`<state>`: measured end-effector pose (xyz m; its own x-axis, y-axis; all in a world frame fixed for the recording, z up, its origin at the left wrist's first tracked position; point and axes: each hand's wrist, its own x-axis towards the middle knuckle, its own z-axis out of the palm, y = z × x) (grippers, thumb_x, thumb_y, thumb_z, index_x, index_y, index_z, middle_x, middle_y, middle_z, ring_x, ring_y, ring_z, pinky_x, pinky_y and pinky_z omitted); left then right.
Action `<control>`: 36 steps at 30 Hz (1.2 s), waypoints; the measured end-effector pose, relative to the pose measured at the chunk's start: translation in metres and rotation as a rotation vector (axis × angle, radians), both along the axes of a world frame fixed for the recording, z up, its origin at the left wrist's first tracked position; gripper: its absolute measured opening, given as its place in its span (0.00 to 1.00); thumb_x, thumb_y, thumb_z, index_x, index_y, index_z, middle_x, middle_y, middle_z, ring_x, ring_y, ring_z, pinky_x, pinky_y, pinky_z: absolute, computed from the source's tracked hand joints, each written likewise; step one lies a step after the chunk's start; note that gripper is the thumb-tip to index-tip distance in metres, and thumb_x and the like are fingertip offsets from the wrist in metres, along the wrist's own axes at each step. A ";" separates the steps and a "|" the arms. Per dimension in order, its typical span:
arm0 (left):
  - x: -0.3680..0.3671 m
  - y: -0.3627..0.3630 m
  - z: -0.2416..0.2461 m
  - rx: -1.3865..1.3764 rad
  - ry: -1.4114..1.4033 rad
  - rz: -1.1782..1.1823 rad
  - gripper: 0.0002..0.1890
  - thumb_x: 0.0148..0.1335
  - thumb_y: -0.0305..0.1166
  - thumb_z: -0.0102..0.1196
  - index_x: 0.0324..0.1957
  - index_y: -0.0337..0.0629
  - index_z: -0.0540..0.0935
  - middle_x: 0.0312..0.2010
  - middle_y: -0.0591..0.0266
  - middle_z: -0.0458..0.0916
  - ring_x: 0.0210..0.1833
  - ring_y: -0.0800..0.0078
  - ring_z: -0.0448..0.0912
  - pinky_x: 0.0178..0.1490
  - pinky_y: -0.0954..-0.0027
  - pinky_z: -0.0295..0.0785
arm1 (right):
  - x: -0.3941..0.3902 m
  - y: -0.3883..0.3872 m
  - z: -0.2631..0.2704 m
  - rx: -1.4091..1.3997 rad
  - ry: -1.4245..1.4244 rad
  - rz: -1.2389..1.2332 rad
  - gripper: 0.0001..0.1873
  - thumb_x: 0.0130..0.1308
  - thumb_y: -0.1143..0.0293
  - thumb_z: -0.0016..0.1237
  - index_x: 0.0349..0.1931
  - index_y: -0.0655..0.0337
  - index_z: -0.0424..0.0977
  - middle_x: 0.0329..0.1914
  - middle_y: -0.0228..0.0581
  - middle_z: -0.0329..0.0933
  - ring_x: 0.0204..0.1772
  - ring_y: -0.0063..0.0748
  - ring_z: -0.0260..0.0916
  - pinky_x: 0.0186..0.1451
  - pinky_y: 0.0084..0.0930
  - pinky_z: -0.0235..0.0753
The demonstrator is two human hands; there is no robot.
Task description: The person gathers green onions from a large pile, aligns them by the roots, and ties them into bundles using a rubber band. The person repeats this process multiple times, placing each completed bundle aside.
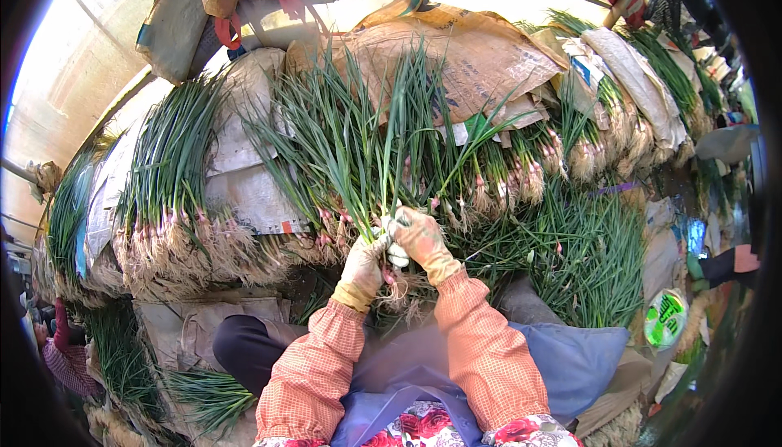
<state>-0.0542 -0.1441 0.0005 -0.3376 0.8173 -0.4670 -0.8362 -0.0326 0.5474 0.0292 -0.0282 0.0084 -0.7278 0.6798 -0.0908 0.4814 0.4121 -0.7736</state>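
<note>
Both hands wear pale, stained gloves and meet at the middle of the view. My left hand [361, 264] is closed around the lower stems of a small bunch of green onion plants [360, 203], whose pinkish bulbs and pale roots hang below the fingers. Against it, my right hand [420, 236] has its fingers bent at the same stems; whether it grips one is hidden by the fingers. Just beyond the hands lies a long row of similar plants with leaves pointing away, including a thick bundle [171, 160] at the left.
Woven sacks [452, 56] partly cover the row. Loose green leaves [586, 258] are heaped at the right, and a smaller green bundle [211, 395] lies near the left knee. Another person [67, 355] is at the far left; a gloved hand [696, 273] shows at the far right.
</note>
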 end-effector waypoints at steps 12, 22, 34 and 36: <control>-0.006 0.001 0.043 0.285 -0.033 0.183 0.14 0.67 0.40 0.53 0.50 0.46 0.74 0.25 0.67 0.77 0.18 0.76 0.71 0.20 0.73 0.66 | -0.013 -0.015 -0.026 -1.536 0.726 -0.107 0.11 0.68 0.66 0.49 0.44 0.63 0.77 0.40 0.33 0.80 0.38 0.18 0.76 0.35 0.16 0.76; -0.014 -0.005 0.005 -0.035 0.049 0.205 0.18 0.58 0.15 0.54 0.51 0.36 0.72 0.40 0.51 0.83 0.32 0.72 0.81 0.26 0.81 0.76 | 0.037 -0.026 0.017 -0.908 0.368 0.141 0.11 0.66 0.69 0.54 0.46 0.63 0.76 0.40 0.31 0.78 0.38 0.16 0.74 0.38 0.15 0.76; -0.013 -0.028 -0.004 -0.092 0.329 0.115 0.23 0.52 0.12 0.57 0.51 0.38 0.71 0.36 0.62 0.82 0.35 0.72 0.82 0.36 0.75 0.79 | 0.033 0.009 -0.005 -0.803 0.184 0.352 0.26 0.68 0.61 0.50 0.64 0.58 0.65 0.53 0.37 0.76 0.49 0.28 0.75 0.48 0.25 0.74; -0.012 -0.032 0.007 -0.177 0.327 0.013 0.23 0.53 0.12 0.57 0.51 0.37 0.70 0.36 0.62 0.82 0.34 0.72 0.82 0.34 0.75 0.79 | 0.024 0.006 0.014 -0.830 0.235 0.054 0.21 0.67 0.60 0.51 0.58 0.57 0.71 0.46 0.30 0.77 0.34 0.18 0.75 0.26 0.17 0.72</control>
<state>-0.0664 -0.1764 0.0070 -0.5023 0.7280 -0.4666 -0.6162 0.0772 0.7838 0.0535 -0.0219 0.0221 -0.8193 0.4242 -0.3859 0.2675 -0.3125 -0.9115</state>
